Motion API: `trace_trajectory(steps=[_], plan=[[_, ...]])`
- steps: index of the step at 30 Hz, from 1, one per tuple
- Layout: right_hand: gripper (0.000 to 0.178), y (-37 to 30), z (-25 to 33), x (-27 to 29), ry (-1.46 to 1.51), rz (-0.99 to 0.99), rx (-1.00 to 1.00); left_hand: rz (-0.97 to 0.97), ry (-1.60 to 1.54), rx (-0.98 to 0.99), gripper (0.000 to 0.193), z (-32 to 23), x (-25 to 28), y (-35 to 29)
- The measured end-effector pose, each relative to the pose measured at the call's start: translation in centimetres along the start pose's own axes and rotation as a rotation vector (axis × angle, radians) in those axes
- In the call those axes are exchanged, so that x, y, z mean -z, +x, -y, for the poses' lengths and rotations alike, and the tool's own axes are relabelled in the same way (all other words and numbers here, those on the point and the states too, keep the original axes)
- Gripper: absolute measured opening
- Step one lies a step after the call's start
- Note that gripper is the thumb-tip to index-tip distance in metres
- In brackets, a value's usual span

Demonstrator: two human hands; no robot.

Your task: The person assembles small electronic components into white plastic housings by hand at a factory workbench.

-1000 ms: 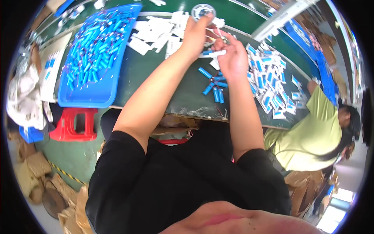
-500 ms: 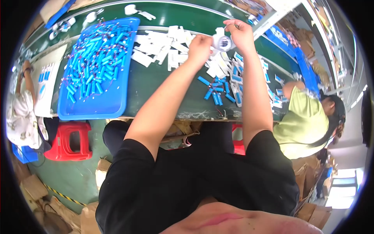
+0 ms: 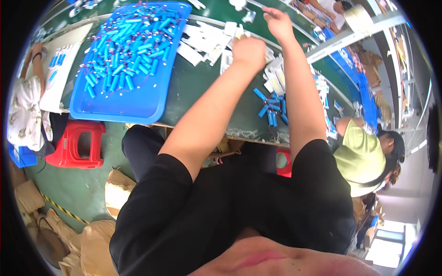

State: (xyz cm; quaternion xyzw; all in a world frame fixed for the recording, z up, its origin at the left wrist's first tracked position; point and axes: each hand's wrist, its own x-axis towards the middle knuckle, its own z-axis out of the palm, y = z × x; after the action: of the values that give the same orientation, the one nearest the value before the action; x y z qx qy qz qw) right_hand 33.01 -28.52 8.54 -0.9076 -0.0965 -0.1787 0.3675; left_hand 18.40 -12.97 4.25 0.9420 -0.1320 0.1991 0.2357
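Note:
My left hand (image 3: 249, 54) is over the white plastic parts (image 3: 209, 41) on the green table, its back toward me. Its fingers curl downward, and what they hold, if anything, is hidden. Farther out and to the right, my right hand (image 3: 279, 26) is raised at the conveyor side, fingers partly stretched and nothing visible in them. A small white device (image 3: 238, 4) with a hanging piece lies on the green belt, left of the right hand's fingertips. Between my forearms are a stack of white casings (image 3: 275, 79) and several blue cylindrical cells (image 3: 272, 108) with thin wires.
A blue tray (image 3: 117, 112) heaped with blue wired cells stands to the left. A co-worker's arm (image 3: 37, 66) is beyond it, near a red stool (image 3: 78, 156). Another person in a yellow-green shirt (image 3: 363, 156) sits at the right. A metal rail (image 3: 350, 39) crosses the upper right.
The round white device held between both hands is out of them; a similar one now lies on the belt. My left hand has come down over the white parts. The view has shifted.

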Motion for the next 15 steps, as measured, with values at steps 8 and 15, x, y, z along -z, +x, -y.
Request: trace_trajectory(steps=[8,15], plan=[[0.022,-26.7,5.3,3.1,0.073,-0.046,0.128,0.388,0.121,-0.018,0.036,0.8,-0.3,0.0],[0.039,-30.6,3.7,-0.2,-0.364,-0.093,0.29,0.192,0.132,-0.064,0.033,1.2,-1.8,-1.3]])
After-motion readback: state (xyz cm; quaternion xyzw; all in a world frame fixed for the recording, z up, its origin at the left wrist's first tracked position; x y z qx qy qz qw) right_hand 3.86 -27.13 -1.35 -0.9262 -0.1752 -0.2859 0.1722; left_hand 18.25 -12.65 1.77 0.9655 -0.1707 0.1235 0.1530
